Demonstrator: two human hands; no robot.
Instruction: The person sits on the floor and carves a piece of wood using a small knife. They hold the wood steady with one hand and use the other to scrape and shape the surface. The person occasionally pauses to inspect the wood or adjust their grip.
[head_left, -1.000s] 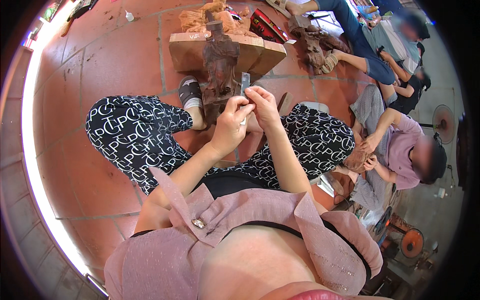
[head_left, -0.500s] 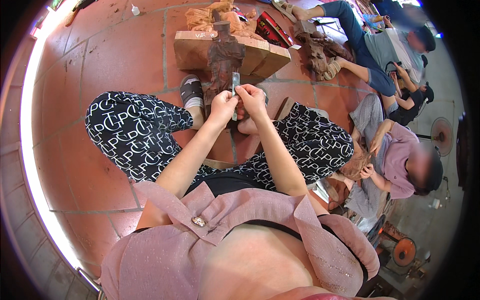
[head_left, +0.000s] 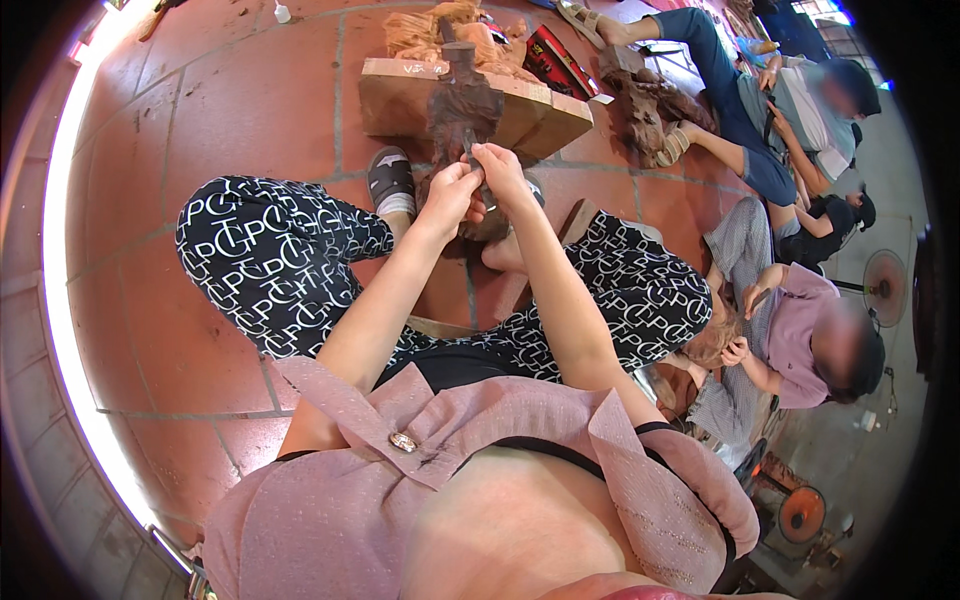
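Observation:
Between my feet a dark brown wooden carving [head_left: 465,100] leans against a thick pale wood block [head_left: 545,115]. My left hand [head_left: 450,203] and my right hand [head_left: 503,172] come together over the carving's lower part. Both are closed on one narrow flat strip [head_left: 487,196], metal-looking and dark from this angle. Its upper tip pokes out above my fingers, close to the carving's surface. Whether the strip touches the wood I cannot tell. My fingers cover most of the strip and some of the carving.
Light orange-brown carved wood [head_left: 410,38] lies on the block, beside a red box [head_left: 556,62]. Gnarled dark wood [head_left: 640,112] sits near another person's sandals. At my right a person in pink holds a brown carving [head_left: 712,342]. A small white bottle [head_left: 282,13] stands far left.
The strip has tilted: its shiny pale face showed before, and now it looks dark and thin. My hands have moved slightly up toward the carving. The view has shifted a little.

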